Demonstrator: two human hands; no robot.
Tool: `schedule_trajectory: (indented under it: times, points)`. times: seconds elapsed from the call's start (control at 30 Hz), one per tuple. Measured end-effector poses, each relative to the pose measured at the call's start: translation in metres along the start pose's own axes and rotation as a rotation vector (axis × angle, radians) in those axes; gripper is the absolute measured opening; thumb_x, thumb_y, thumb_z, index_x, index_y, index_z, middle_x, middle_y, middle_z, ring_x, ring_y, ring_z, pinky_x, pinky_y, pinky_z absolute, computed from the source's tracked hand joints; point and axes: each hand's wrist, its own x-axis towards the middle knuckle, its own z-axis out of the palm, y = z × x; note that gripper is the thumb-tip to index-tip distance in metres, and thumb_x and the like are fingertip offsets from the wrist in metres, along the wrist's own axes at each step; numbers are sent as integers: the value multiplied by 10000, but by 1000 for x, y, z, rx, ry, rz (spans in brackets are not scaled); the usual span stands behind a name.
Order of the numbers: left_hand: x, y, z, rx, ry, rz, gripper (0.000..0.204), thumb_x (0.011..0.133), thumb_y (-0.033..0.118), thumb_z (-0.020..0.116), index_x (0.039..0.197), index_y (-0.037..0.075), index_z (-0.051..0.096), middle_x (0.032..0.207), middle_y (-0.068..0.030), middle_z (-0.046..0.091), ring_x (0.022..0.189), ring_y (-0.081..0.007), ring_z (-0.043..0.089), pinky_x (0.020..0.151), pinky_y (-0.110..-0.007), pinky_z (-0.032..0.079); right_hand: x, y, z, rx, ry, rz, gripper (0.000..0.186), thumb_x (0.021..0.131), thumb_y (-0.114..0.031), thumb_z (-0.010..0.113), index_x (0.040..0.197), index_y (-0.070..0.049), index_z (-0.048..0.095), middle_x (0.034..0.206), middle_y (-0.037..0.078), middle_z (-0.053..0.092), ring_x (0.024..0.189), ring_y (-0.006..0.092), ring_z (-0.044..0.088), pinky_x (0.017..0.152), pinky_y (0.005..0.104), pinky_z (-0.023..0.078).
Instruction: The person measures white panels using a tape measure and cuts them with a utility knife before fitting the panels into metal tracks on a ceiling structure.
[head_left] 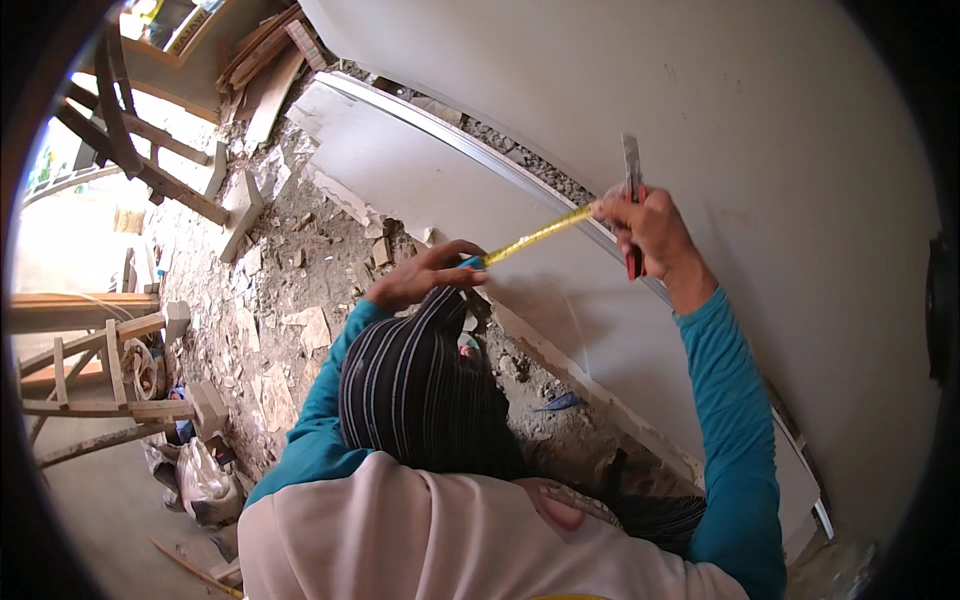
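Observation:
A yellow measuring tape [538,236] stretches between my two hands, above a pale grey board [400,165]. My left hand [420,276] is closed around the tape's near end, where a small blue part [472,263] shows between thumb and fingers. That part may belong to the tape's case; most of it is hidden. My right hand [652,232], higher up and to the right, pinches the other end of the tape. In the same fist is a utility knife [632,165], its blade out and pointing away from me, its red and black handle partly covered by the fingers.
A metal strip [440,125] runs along the board's far edge, beside a grey wall panel [760,120]. Rubble and broken pieces [290,260] cover the ground at left. Wooden trestles [150,165], stacked planks [265,50] and plastic bags [207,485] stand further left.

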Motion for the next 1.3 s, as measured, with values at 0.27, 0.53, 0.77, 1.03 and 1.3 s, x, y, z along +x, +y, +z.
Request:
schedule_trajectory:
  times: [0.27, 0.53, 0.77, 1.03, 1.3]
  points:
    - [-4, -27, 8, -339, 67, -279, 502, 984, 351, 701, 1333, 10, 582, 1056, -77, 687, 981, -154, 660, 836, -331, 576, 62, -4, 7, -135, -102, 88, 146, 864, -137, 750, 829, -35, 651, 654, -11, 536, 471, 64, 428, 414, 240, 346]
    - [-18, -25, 20, -448, -195, -398, 481, 1010, 380, 635, 1365, 71, 535, 1115, -54, 614, 1011, -143, 605, 820, -304, 532, 68, -19, 4, -224, -108, 223, 145, 855, -104, 734, 785, -62, 614, 629, -15, 530, 479, 55, 441, 421, 245, 355]
    - [-24, 26, 34, -458, -405, -361, 471, 1017, 385, 629, 1366, 76, 567, 1008, -44, 637, 966, -136, 618, 809, -292, 517, -14, -40, -27, -98, 104, 366, 127, 849, -111, 749, 791, -58, 650, 638, -22, 539, 487, 62, 448, 434, 248, 357]
    - [-113, 13, 44, -114, -488, -137, 404, 952, 351, 684, 1234, 65, 644, 1120, -166, 664, 1148, -294, 616, 1009, -411, 467, -167, -27, 3, 52, 326, 648, 124, 871, -121, 748, 834, -57, 649, 653, -10, 556, 476, 84, 482, 417, 260, 384]
    - [-253, 122, 36, -203, -437, -505, 518, 965, 500, 620, 1254, 71, 643, 1084, -239, 654, 1085, -354, 640, 935, -443, 495, -257, -73, 77, 261, 386, 674, 108, 943, -124, 635, 932, -21, 601, 728, 43, 569, 495, 124, 478, 474, 310, 471]
